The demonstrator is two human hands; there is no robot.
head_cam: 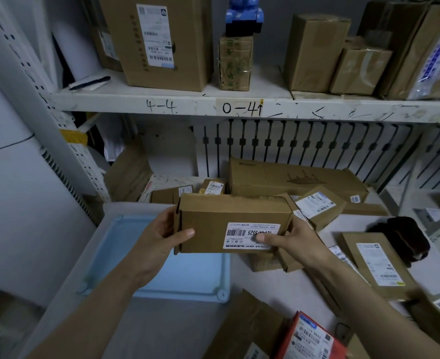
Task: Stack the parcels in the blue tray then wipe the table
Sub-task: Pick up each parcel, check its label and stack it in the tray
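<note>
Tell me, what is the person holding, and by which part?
A brown cardboard parcel, held by its two short ends: the left hand wraps the left end, the right hand takes the right end, its thumb pressed on the white label.

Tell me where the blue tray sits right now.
Head view: the blue tray lies on the left side of the table, partly hidden by the labelled cardboard parcel gripped between the left hand and right hand, with loose parcels to its right.
</note>
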